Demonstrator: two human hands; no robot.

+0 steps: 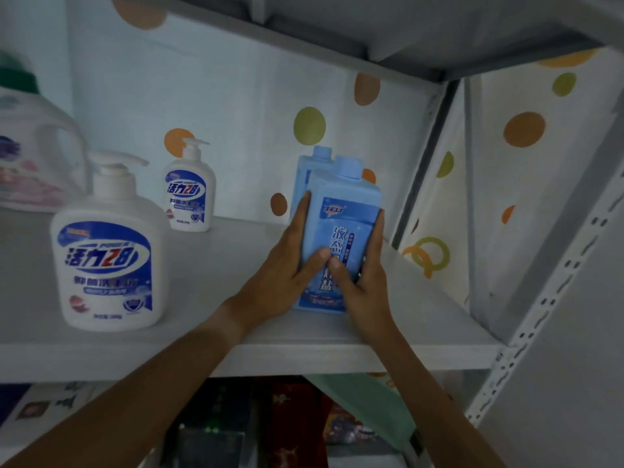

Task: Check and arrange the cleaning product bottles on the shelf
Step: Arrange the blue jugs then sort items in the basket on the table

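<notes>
Both forearms reach up from the bottom of the view to a blue bottle (341,238) standing upright near the right end of the shelf (236,352). Left hand (287,275) lies against the bottle's left side with fingers extended upward along the edge, the thumb pressed across the front label. Right hand (363,282) wraps the lower right side, fingers running up the right edge and the thumb on the label, touching or nearly touching the left thumb. The bottle is thus held between the two hands, its base at shelf level.

A second blue bottle (309,167) of the same shape stands directly behind the first, touching or just beside it, partly hidden.

On the left half of the shelf, a white pump bottle (108,261) with a blue label stands near the front edge. A smaller-looking white pump bottle (190,194) with the same label stands farther back, near the rear wall. At the far left, a large white jug (37,157) with a handle and a green cap is partly cut off and blurred.

Behind the shelf, the wall covering (236,106) carries orange, green and brown dots. A perforated metal upright (553,298) supports the shelf at right. Below the shelf, dark packaged goods are visible but indistinct.
</notes>
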